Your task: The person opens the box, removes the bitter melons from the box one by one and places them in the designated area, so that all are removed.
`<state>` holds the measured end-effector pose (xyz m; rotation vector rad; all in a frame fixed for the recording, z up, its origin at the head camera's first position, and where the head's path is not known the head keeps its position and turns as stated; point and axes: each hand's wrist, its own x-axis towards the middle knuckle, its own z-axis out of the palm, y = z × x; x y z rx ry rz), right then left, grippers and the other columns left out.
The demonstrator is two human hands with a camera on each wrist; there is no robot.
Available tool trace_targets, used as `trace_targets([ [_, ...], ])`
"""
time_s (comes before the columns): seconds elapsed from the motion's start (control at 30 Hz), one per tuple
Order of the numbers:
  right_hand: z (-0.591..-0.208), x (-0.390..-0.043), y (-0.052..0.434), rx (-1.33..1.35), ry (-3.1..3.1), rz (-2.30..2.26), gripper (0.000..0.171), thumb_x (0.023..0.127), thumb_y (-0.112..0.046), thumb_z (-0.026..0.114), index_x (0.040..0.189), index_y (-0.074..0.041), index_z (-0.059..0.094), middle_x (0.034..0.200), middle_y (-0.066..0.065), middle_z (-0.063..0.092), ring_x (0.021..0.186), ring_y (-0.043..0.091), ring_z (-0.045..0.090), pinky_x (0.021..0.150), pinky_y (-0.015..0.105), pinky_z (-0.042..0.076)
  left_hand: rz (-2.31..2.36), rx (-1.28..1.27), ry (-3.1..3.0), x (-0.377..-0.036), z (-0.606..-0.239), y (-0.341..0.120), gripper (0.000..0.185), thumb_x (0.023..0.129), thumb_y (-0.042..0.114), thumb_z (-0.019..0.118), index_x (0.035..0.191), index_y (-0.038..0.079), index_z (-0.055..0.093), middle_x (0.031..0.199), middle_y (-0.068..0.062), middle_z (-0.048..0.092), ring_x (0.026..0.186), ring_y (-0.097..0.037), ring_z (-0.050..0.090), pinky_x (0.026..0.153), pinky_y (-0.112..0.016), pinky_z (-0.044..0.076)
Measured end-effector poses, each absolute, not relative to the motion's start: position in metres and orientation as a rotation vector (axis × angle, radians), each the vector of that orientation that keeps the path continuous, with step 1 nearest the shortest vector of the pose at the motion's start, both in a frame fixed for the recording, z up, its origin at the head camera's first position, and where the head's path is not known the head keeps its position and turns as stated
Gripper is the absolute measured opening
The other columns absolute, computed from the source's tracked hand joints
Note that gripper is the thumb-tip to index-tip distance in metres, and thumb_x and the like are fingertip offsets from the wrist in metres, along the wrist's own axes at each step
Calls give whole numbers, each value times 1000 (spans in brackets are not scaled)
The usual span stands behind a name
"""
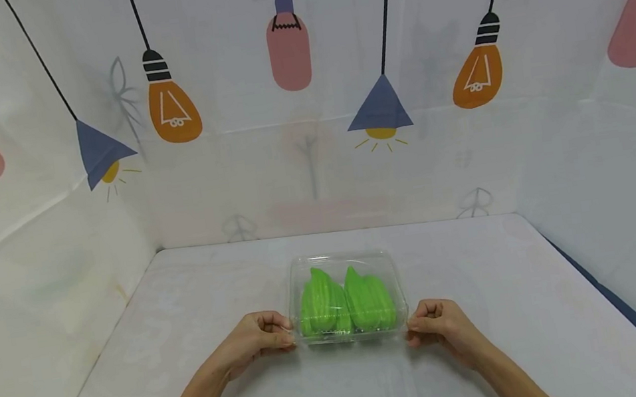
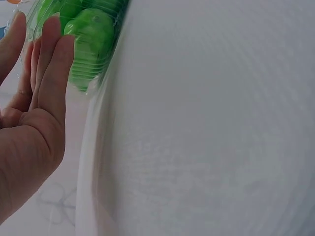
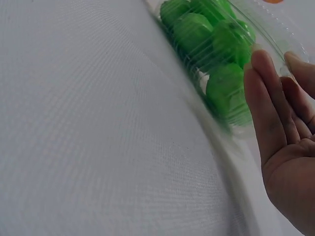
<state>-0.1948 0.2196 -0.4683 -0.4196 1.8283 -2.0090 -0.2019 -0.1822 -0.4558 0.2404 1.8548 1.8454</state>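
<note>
A clear plastic box [image 1: 345,297] sat near the middle of the white table [image 1: 189,323], holding two green ridged vegetables [image 1: 345,303] side by side. The left hand [image 1: 256,338] pinched the box's near left corner between thumb and fingertips, and the right hand [image 1: 435,321] pinched its near right corner the same way. Behind the table hung a white backdrop printed with lamps [image 1: 173,103].
</note>
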Motion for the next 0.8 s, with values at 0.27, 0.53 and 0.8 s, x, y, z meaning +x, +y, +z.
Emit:
trace_targets([
  [0.27,-464,-195,219,-359,1972,-1912,18,95,-15,64,81,-2,63,62,-4,63,50,6,55,48,21,51,1829,259,1823,-203,-454,-186,31,87,8,74,108,-7,57,83,1,66,86,-14,71,87,-35,60],
  [0.53,-463,-195,218,-323,2035,-1897,25,94,-16,65,84,7,61,58,-5,57,45,5,44,42,16,41,1809,320,1764,-204,-454,-191,37,88,11,74,114,-8,54,88,-1,64,94,-19,72,92,-37,59],
  [0.8,-457,-193,216,-254,2072,-1967,24,94,-16,64,86,6,61,57,-4,53,46,5,38,43,20,35,1816,323,1730,-204,-455,-193,35,87,7,74,113,-5,54,90,-2,63,97,-22,72,93,-36,58],
])
